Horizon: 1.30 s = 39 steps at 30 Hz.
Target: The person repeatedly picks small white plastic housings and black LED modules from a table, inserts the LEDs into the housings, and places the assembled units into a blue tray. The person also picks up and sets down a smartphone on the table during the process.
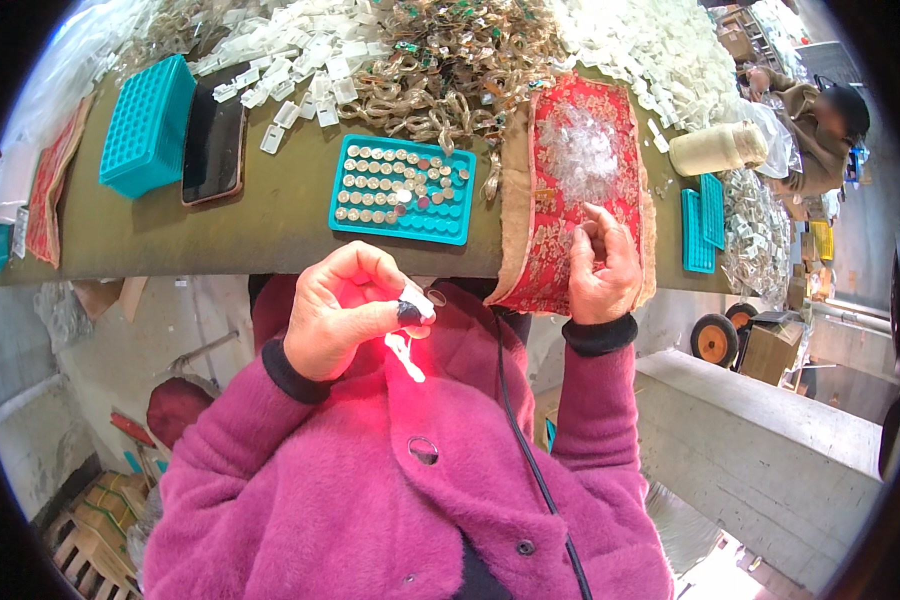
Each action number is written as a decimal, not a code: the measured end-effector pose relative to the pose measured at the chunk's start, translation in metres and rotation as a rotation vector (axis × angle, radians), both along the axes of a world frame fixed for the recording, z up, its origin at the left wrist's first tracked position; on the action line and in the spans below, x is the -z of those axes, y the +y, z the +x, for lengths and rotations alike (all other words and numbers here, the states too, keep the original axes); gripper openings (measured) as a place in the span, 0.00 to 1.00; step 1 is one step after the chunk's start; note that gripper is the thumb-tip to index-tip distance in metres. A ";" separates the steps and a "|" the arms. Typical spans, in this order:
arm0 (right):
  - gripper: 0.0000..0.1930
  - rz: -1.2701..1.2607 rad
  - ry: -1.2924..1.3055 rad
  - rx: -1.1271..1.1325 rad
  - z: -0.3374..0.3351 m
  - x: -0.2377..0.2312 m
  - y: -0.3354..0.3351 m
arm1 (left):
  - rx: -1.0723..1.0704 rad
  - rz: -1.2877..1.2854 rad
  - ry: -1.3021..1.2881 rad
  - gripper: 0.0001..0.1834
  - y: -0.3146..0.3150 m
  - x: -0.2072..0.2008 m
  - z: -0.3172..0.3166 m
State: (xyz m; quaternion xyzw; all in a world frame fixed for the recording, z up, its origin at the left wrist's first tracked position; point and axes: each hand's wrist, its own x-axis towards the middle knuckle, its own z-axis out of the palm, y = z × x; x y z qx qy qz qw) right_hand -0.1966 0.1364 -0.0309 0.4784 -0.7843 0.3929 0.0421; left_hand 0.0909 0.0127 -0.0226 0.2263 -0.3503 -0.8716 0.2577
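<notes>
Close to my chest, my left hand (342, 305) pinches a small white plastic piece (419, 300) between thumb and fingers; a dark wrap covers the thumb tip. Just below it, a thin looped strand (404, 358) glows in bright red light. My right hand (608, 272) rests over a red flowered cloth pad (550, 245), fingers curled toward the thumb; anything between them is too small to make out. Beyond its fingertips lies a heap of tiny clear plastic bits (582, 155). Between my hands, a teal tray (395, 231) holds rows of button cells (370, 183), some of its wells bare.
A stack of teal trays (145, 130) and a dark phone (213, 145) lie at left. White plastic cases (320, 60) and coiled wires with small green boards (450, 70) pile up at the back. At right are a cylindrical container (718, 149), smaller trays (698, 232) and a seated person (820, 130).
</notes>
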 end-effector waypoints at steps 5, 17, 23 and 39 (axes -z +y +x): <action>0.07 -0.030 0.125 -0.068 -0.004 -0.002 -0.005 | 0.029 0.024 -0.003 0.13 0.002 -0.001 0.002; 0.03 -0.009 -0.169 -0.441 0.076 -0.051 0.000 | 0.048 0.168 0.104 0.15 0.007 0.009 0.001; 0.08 -0.003 -0.278 -0.545 0.111 -0.048 -0.009 | 0.097 0.289 0.185 0.17 0.008 0.008 0.009; 0.11 0.095 0.070 -0.720 0.117 -0.063 -0.018 | 0.089 0.035 0.027 0.09 0.004 0.011 0.016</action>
